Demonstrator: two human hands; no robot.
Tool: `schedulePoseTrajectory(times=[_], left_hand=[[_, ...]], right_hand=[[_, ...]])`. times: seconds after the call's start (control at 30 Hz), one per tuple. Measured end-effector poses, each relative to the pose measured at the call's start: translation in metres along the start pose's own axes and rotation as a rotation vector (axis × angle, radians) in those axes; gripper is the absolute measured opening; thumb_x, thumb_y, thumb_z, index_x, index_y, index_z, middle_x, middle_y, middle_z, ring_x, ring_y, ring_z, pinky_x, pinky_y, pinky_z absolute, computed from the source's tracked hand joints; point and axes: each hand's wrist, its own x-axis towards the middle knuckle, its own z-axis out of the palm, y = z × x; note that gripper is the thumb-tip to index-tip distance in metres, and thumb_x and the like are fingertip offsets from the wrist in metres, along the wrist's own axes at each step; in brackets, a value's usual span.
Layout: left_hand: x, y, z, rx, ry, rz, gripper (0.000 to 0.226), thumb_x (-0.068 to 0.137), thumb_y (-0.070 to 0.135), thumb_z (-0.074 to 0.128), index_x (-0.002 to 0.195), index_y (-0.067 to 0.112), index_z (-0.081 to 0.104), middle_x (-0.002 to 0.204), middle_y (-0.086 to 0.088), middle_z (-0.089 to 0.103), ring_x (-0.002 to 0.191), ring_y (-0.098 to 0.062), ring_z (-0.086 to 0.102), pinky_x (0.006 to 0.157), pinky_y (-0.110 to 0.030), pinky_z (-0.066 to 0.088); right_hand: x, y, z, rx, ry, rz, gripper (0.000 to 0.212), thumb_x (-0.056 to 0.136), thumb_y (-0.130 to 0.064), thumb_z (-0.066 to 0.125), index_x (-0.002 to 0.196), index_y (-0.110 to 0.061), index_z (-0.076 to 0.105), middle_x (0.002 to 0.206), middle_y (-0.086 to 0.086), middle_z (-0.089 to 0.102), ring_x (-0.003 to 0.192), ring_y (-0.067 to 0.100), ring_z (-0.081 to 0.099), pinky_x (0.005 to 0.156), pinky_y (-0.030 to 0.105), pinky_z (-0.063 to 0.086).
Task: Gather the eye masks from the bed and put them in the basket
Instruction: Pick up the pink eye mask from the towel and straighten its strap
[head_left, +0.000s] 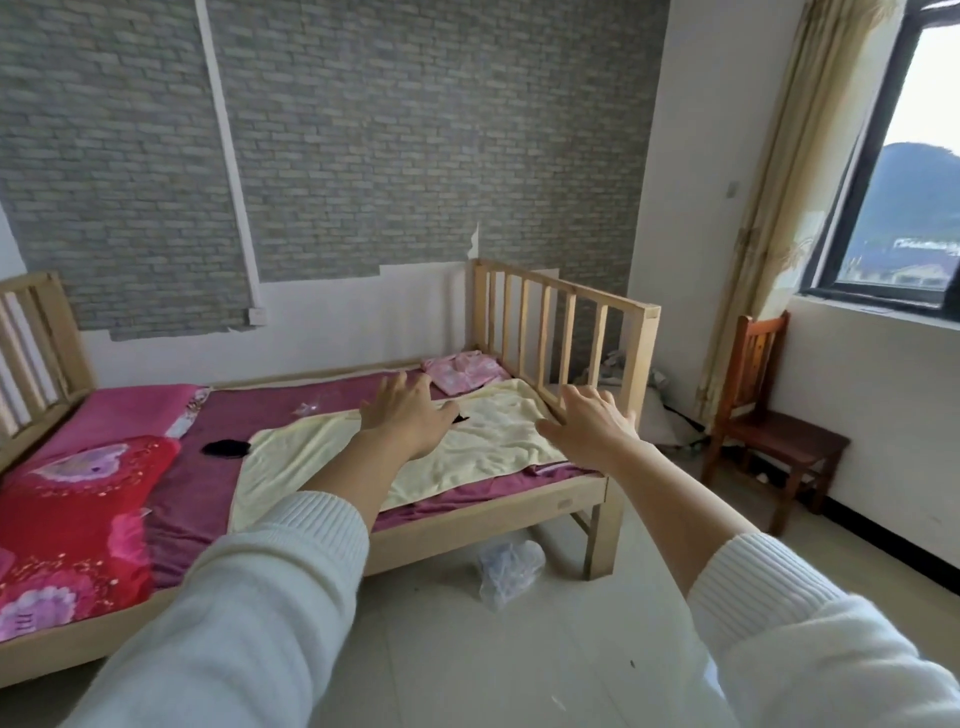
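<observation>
A wooden bed (483, 519) with a purple sheet fills the left and middle of the view. One black eye mask (224, 448) lies on the sheet just left of a pale yellow towel (467, 457). A second black eye mask (461, 418) peeks out on the towel, mostly hidden behind my left hand (408, 415). Both arms, in white sleeves, stretch out over the bed. My left hand is spread, palm down, and holds nothing. My right hand (589, 427) hovers near the bed's foot rail, fingers apart, also holding nothing. No basket is in view.
A red flowered quilt (78, 525) lies at the left, a pink folded cloth (467, 371) at the far corner. A slatted foot rail (561, 317) stands by my right hand. A clear plastic bag (509, 571) lies on the floor, and a wooden chair (769, 415) stands under the window.
</observation>
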Motion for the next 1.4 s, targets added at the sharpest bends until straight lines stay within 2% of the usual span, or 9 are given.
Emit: schedulePoseTrajectory(times=[0.23,0.43,0.6,0.83,1.1,1.23,1.4], left_hand=[[0.203,0.01,0.056,-0.021,-0.058,0.011,0.067,0.088,0.053,0.039,0.146,0.018,0.036,0.158,-0.008,0.028,0.145,-0.031,0.024,0.114,-0.054,0.025],[0.361,0.009,0.127,-0.039,-0.082,0.007,0.065,0.088,0.052,0.039,0.144,0.02,0.037,0.155,-0.007,0.032,0.143,-0.031,0.025,0.112,-0.055,0.027],[0.493,0.005,0.19,-0.103,-0.128,-0.09,0.066,0.089,0.051,0.04,0.148,0.02,0.033,0.157,-0.007,0.029,0.145,-0.032,0.022,0.113,-0.053,0.028],[0.654,-0.021,0.267,-0.123,-0.157,-0.17,0.058,0.089,0.049,0.041,0.137,0.018,0.045,0.145,-0.007,0.044,0.135,-0.031,0.035,0.105,-0.048,0.036],[0.806,-0.075,0.409,-0.19,-0.217,-0.229,0.055,0.091,0.043,0.043,0.139,0.016,0.045,0.14,-0.007,0.049,0.131,-0.029,0.04,0.096,-0.044,0.043],[0.861,-0.115,0.509,-0.208,-0.301,-0.267,0.057,0.093,0.037,0.045,0.145,0.014,0.038,0.149,-0.007,0.043,0.137,-0.027,0.037,0.099,-0.04,0.043],[0.904,-0.161,0.619,-0.248,-0.354,-0.325,0.054,0.093,0.029,0.047,0.144,0.014,0.038,0.145,-0.006,0.046,0.136,-0.025,0.039,0.099,-0.039,0.046]], right_hand=[[0.195,0.018,0.051,0.006,-0.028,0.019,0.071,0.086,-0.055,0.047,0.146,-0.023,0.027,0.148,0.007,0.038,0.135,0.032,0.032,0.104,0.057,0.028],[0.355,0.048,0.11,-0.005,-0.062,0.014,0.066,0.086,-0.054,0.049,0.141,-0.021,0.035,0.143,0.008,0.044,0.131,0.032,0.036,0.102,0.057,0.029],[0.498,0.078,0.17,0.001,-0.129,-0.02,0.071,0.086,-0.054,0.048,0.146,-0.022,0.029,0.149,0.006,0.039,0.136,0.032,0.033,0.106,0.059,0.027],[0.679,0.098,0.252,-0.014,-0.263,-0.019,0.07,0.087,-0.053,0.047,0.147,-0.021,0.028,0.151,0.007,0.038,0.138,0.032,0.031,0.107,0.058,0.027],[0.825,0.104,0.403,0.009,-0.399,-0.031,0.065,0.09,-0.047,0.046,0.145,-0.019,0.029,0.148,0.006,0.043,0.135,0.028,0.036,0.104,0.051,0.032],[0.883,0.11,0.503,0.009,-0.503,-0.016,0.062,0.09,-0.045,0.045,0.144,-0.019,0.031,0.145,0.006,0.045,0.132,0.026,0.04,0.103,0.049,0.033],[0.926,0.118,0.623,-0.048,-0.63,-0.047,0.059,0.091,-0.042,0.046,0.144,-0.022,0.03,0.143,0.004,0.047,0.129,0.025,0.042,0.101,0.046,0.035]])
